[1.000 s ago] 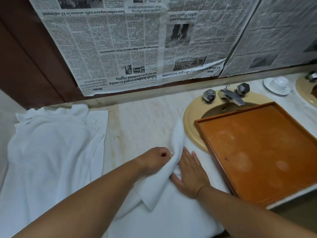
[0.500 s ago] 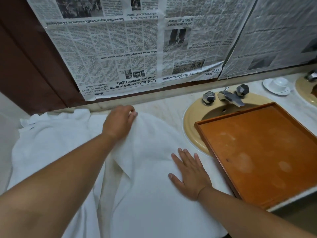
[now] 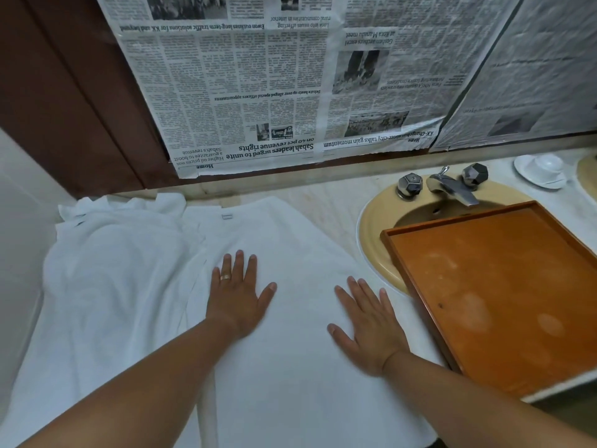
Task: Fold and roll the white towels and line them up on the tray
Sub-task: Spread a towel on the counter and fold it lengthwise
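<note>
The left hand (image 3: 237,299) and right hand (image 3: 368,324) press flat, fingers spread, on the white towel (image 3: 290,247) laid open on the counter (image 3: 329,195). Its long axis runs 6 to 12 o'clock under the hands. The tray (image 3: 504,279) lies at 3 o'clock, nearer the right hand.

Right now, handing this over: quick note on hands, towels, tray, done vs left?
Left hand: open, pressed flat on the spread white cloth towel.
Right hand: open, flat on the same towel, on the tray side.
Towel lies on the pale marble counter; a heap of more white towels sits to its left.
Orange-brown wooden tray rests partly over the yellow sink, nothing on it.
Done: one towel spread out. Left: fold, roll, tray it, then the heap.
</note>
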